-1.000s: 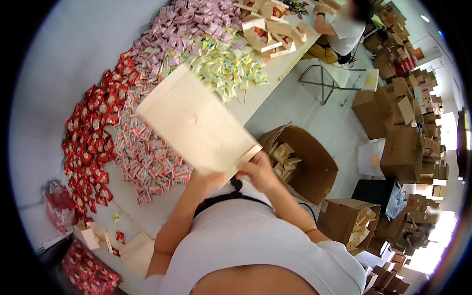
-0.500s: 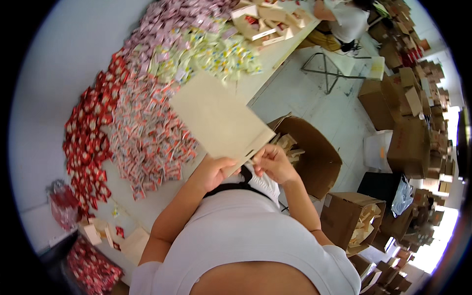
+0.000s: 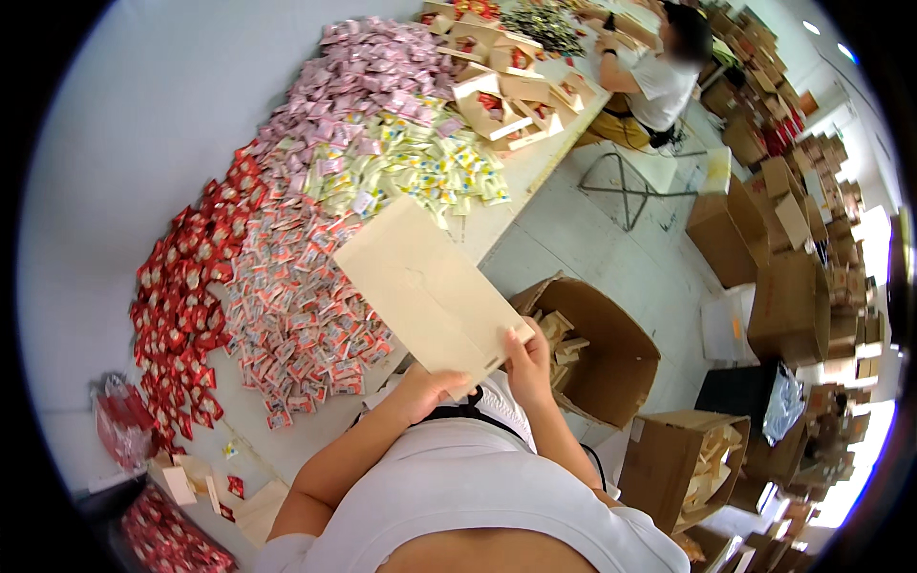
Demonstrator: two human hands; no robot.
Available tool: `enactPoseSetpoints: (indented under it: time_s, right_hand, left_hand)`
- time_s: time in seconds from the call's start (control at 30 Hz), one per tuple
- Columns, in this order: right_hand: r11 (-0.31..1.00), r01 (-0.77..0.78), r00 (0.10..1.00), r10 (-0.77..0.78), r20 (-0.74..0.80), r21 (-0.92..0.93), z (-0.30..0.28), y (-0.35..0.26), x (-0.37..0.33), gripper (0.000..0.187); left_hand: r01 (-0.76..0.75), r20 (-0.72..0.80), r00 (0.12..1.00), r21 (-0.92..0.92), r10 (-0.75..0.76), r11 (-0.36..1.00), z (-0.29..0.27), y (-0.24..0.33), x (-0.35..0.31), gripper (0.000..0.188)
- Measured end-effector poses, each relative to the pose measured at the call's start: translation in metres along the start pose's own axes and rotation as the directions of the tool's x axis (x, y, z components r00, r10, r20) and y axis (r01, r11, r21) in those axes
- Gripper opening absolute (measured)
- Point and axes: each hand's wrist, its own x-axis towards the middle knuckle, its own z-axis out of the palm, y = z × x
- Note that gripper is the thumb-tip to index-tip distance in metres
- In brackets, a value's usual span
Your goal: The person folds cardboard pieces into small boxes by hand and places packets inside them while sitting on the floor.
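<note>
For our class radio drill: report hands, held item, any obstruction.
Left hand and right hand: gripping pale cardboard, near end. Broad face mostly in view. Nothing seen blocking either hand.

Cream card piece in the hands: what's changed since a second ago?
The cream card piece has shifted rightward and back toward the person, covering less of the red-and-white packets. The right hand has uncurled, changing its grip, and now holds the near right corner. The left hand keeps hold near the left corner; the packets look unchanged.
</note>
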Motion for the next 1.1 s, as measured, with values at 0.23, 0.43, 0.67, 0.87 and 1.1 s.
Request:
enactPoseSetpoints:
  time_s: [0.23, 0.43, 0.67, 0.87, 1.1]
  right_hand:
    - [0.968, 0.045, 0.991, -0.012, 0.133, -0.247, -0.005, -0.004, 0.018, 0.011]
    - [0.887, -0.062, 0.894, 0.254, 0.37, -0.458, -0.017, -0.027, 0.031, 0.01]
    - [0.889, 0.06, 0.916, 0.132, 0.38, -0.454, -0.004, -0.016, 0.034, 0.015]
    - [0.899, 0.094, 0.974, 0.006, 0.227, -0.428, -0.003, -0.008, 0.024, 0.016]
    - [0.977, 0.176, 0.96, -0.198, -0.198, -0.121, 0.01, 0.016, -0.001, 0.032]
  left_hand:
    - [-0.322, -0.079, 0.947, -0.181, 0.312, 0.929, -0.036, 0.032, -0.03, 0.049]
    - [-0.345, 0.057, 0.932, -0.163, 0.358, 0.924, -0.093, 0.071, -0.081, 0.066]
    - [-0.263, 0.006, 0.965, 0.016, 0.263, 0.965, -0.052, 0.036, -0.081, 0.067]
    - [-0.144, -0.046, 0.989, -0.142, 0.139, 0.979, -0.067, 0.019, -0.073, 0.051]
    - [-0.452, -0.241, 0.89, -0.362, 0.387, 0.815, -0.059, 0.027, -0.062, 0.052]
